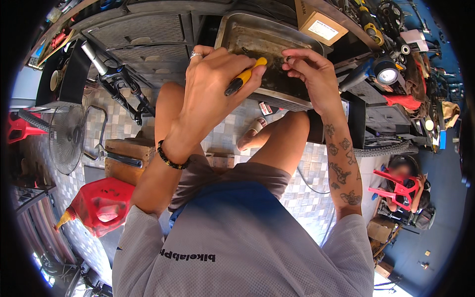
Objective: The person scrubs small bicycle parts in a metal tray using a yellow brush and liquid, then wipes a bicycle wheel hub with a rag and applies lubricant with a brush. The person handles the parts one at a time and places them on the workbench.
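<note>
My left hand (pixel 213 86) grips a screwdriver (pixel 245 76) with a yellow and black handle, held over the near edge of a dirty metal tray (pixel 237 29). My right hand (pixel 309 69) pinches a small dark part (pixel 288 59) between thumb and fingers, just above the tray's oily inside. The two hands are close together, the screwdriver's yellow end pointing toward the small part. I sit with bare knees under the tray; my left wrist wears a dark bead bracelet and a ring is on one finger.
A cardboard box (pixel 319 22) rests at the tray's far right corner. A red fuel can (pixel 101 205) and a wooden block with a wrench (pixel 123 156) sit at my left, beside a fan (pixel 67 138). Tools crowd the bench (pixel 391 59) at right. Another person (pixel 405 183) sits at lower right.
</note>
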The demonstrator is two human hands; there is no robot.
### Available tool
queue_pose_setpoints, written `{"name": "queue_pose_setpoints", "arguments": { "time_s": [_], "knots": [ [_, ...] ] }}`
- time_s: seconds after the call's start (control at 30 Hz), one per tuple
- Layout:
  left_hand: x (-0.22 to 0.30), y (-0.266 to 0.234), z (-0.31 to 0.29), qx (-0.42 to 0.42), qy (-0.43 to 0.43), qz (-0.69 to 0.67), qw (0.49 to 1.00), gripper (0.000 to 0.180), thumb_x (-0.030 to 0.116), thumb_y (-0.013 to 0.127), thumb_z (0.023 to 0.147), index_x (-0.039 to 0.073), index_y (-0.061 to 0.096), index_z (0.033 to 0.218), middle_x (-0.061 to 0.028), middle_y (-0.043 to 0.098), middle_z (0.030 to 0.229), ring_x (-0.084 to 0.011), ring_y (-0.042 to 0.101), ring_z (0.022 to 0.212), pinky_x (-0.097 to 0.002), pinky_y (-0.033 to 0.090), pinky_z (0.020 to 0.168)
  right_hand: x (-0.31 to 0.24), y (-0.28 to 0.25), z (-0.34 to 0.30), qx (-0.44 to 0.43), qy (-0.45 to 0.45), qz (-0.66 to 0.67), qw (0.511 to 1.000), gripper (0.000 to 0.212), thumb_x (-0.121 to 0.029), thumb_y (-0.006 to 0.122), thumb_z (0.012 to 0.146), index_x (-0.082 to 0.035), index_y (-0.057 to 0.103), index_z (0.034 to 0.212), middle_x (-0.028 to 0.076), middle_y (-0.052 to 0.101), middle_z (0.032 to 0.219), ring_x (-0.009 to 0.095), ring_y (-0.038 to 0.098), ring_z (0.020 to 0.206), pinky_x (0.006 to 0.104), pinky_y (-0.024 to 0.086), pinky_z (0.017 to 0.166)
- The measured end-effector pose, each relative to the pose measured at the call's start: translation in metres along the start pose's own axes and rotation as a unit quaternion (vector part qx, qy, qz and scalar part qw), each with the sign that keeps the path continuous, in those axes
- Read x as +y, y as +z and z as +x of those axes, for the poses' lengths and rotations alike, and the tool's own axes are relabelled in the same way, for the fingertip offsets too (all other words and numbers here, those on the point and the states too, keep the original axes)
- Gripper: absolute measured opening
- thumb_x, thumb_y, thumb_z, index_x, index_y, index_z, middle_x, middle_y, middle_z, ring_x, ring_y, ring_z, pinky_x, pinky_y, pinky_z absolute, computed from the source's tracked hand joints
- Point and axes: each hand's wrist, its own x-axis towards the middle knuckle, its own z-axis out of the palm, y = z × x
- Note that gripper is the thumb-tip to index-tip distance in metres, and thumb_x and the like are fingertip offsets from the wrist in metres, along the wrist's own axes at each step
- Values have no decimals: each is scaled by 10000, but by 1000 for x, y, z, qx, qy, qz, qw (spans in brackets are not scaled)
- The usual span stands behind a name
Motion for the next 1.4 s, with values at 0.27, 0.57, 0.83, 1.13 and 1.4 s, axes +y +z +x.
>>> {"name": "queue_pose_setpoints", "arguments": {
  "time_s": [0.27, 0.57, 0.83, 1.13, 1.4],
  "knots": [
    [10, 8, -6, 68, -21, -111, 991, 169, 31, 864, 912, -22, 845, 1072, -119, 816, 880, -193, 708, 725, -313, 490, 779, 6, -2, 1, 27, -23, -38, 999, 209, -21, 699, 1037, 45, 772, 1222, 101, 809, 1077, 151, 772, 961, 282, 599, 850],
    [7, 6, -3, 89, -12, -103, 991, 163, 43, 884, 887, -14, 841, 1033, -99, 818, 868, -199, 701, 718, -322, 460, 766, 4, 1, 2, 17, -14, -31, 999, 208, -18, 712, 1029, 39, 774, 1219, 96, 815, 1073, 154, 782, 973, 268, 587, 848],
    [5, 7, -8, 82, -21, -112, 990, 156, -12, 858, 893, -34, 837, 1046, -125, 817, 903, -202, 715, 752, -322, 497, 802, 0, 1, 1, 9, -16, -66, 998, 226, -36, 739, 1010, 51, 787, 1213, 114, 827, 1049, 159, 789, 957, 272, 584, 847],
    [7, 10, -7, 116, -27, -103, 988, 151, 40, 886, 875, 4, 830, 1009, -93, 811, 865, -219, 710, 716, -343, 469, 789, -4, 4, 3, 13, -38, -126, 991, 235, -41, 743, 1009, 56, 801, 1215, 120, 842, 1085, 142, 786, 940, 269, 583, 833],
    [13, 13, -9, 135, -58, -74, 986, 93, 13, 866, 883, -9, 828, 965, -100, 810, 856, -212, 715, 714, -317, 482, 784, -7, 6, -2, 23, -28, -103, 994, 231, -84, 769, 1027, 35, 814, 1220, 106, 845, 1086, 137, 787, 944, 264, 588, 834]
  ]
}}
